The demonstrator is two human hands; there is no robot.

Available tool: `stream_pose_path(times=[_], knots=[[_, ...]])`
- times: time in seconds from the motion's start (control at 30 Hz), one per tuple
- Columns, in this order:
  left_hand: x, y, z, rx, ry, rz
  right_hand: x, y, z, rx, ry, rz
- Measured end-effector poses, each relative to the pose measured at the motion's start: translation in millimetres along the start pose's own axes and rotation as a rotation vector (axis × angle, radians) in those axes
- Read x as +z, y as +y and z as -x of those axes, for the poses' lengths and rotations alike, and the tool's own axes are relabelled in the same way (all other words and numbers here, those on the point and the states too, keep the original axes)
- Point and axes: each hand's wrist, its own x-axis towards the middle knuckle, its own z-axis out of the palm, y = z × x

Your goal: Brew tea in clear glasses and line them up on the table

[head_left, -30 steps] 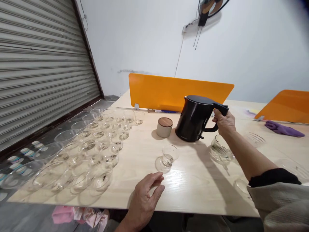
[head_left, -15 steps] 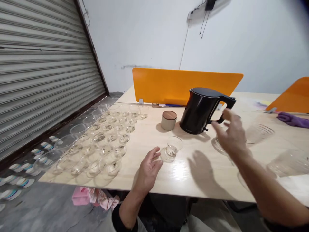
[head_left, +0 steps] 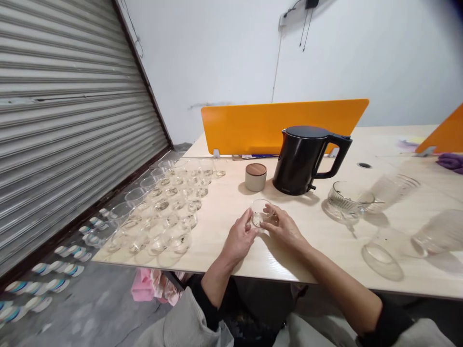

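Note:
A small clear glass cup [head_left: 262, 207] is between my two hands near the middle of the table's front half. My left hand [head_left: 237, 242] grips its left side, thumb and fingers bent against the glass. From the right, my right hand [head_left: 288, 231] holds the other side with its fingertips at rim and base. Behind the cup stand a grey canister [head_left: 255, 182] with a wooden lid and a black electric kettle [head_left: 297, 161], its handle now free. Many similar glass cups [head_left: 181, 241] crowd the left side of the table, several with dark bits inside.
A ribbed glass bowl [head_left: 340, 197] sits to the right, beside a clear ribbed glass [head_left: 392, 190] and another one [head_left: 439, 236] lying on its side. An orange divider [head_left: 246, 127] spans the table's back. A purple cloth [head_left: 450, 161] lies far right.
My right hand has come away from near the kettle handle, down and left to the cup. My left hand has moved right and closed on the same cup.

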Motion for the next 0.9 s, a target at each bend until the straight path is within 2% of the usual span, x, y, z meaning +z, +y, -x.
stream_pose_path(times=[0.33, 0.47, 0.53, 0.63, 0.7, 0.77, 0.9], knots=[[0.5, -1.8, 9.3, 0.083, 0.004, -0.120, -5.6, -5.9, 11.2, 0.002, -0.020, -0.028], [-0.9, -3.8, 9.7, 0.087, 0.024, -0.097, -12.7, -7.5, 14.0, -0.024, -0.001, 0.060], [-5.5, -4.3, 10.6, 0.091, 0.083, -0.105, -20.3, -5.9, 18.3, -0.029, 0.031, 0.141], [-16.6, -1.7, 12.8, 0.143, 0.204, -0.325, -33.5, -0.9, 26.0, -0.029, 0.079, 0.304], [-22.6, 1.1, 14.1, 0.182, 0.215, -0.540, -40.1, 2.5, 29.9, -0.051, 0.086, 0.418], [-24.3, 3.7, 14.6, 0.180, 0.150, -0.715, -42.7, 5.0, 31.9, -0.088, 0.060, 0.519], [-16.0, 7.7, 14.0, 0.073, -0.012, -0.984, -37.2, 6.8, 32.4, -0.088, -0.044, 0.692]])
